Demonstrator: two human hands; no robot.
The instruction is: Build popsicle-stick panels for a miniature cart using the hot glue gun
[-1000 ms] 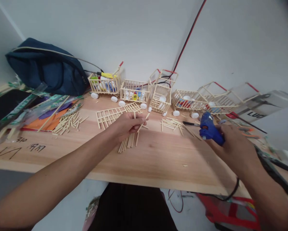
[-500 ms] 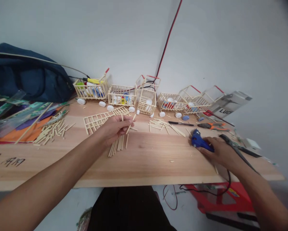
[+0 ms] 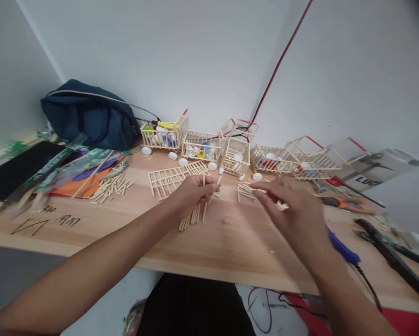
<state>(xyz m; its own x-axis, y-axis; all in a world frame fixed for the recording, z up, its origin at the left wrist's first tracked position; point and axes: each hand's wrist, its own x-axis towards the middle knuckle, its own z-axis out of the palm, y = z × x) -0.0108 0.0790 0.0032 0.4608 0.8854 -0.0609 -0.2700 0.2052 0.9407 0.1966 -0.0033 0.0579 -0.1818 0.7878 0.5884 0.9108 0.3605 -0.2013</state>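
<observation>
My left hand (image 3: 203,191) is closed in a pinch on thin wooden sticks (image 3: 215,189), which point up and down past the fingertips. Below that hand, more sticks (image 3: 190,219) lie side by side on the table. Behind it rests a flat wooden lattice (image 3: 167,179). My right hand (image 3: 286,200), slightly blurred, hovers with thumb and fingers apart and nothing visible between them, close to a loose pile of short sticks (image 3: 246,190). A blue glue gun (image 3: 345,247) lies beside my right forearm, which hides its front part.
Several miniature stick carts (image 3: 200,147) with white wheels stand along the wall. Pliers (image 3: 349,204) and black-handled cutters (image 3: 387,252) lie to the right. At the left are a stick heap (image 3: 113,184), coloured sheets (image 3: 74,184) and a dark blue bag (image 3: 94,116).
My right hand has let go of the glue gun and moved left to the loose stick pile. My left hand still pinches the sticks. The view has swung left.
</observation>
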